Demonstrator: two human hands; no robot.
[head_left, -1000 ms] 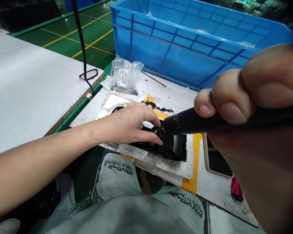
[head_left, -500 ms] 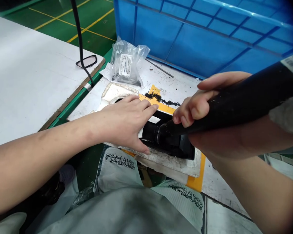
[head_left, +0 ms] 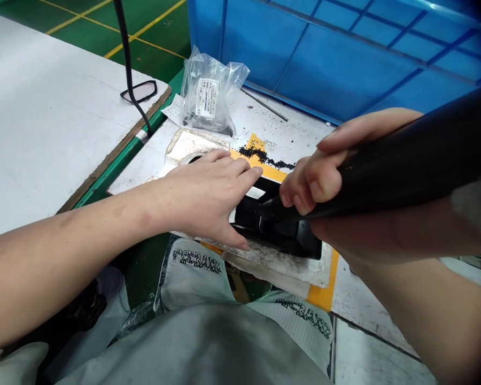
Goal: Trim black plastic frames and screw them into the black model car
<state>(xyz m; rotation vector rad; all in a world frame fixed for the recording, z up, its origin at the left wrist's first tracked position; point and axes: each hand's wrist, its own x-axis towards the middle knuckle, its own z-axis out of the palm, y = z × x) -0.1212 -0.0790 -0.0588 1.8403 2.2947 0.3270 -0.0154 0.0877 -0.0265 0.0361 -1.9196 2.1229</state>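
Observation:
My left hand point(head_left: 204, 200) lies flat with fingers spread on a black plastic housing point(head_left: 284, 238), which sits in a worn white foam cradle point(head_left: 196, 144). My right hand point(head_left: 316, 182) grips a black electric screwdriver point(head_left: 393, 171) that slants down from the right. Its tip meets the housing beside my left fingertips, and the contact point is partly hidden by the tool's nose. A small white label point(head_left: 255, 192) shows on the housing.
A clear bag of black screws point(head_left: 206, 96) stands behind the cradle, near a thin metal rod point(head_left: 264, 104) and scattered black screws point(head_left: 262, 156). A large blue plastic crate point(head_left: 304, 53) is behind. A black cable point(head_left: 127, 59) hangs over a white board point(head_left: 56, 117) on the left.
The view has tilted down and right, with a phone no longer visible. My right hand has shifted its grip, and the screwdriver now slants upward to the right, its tip against the housing.

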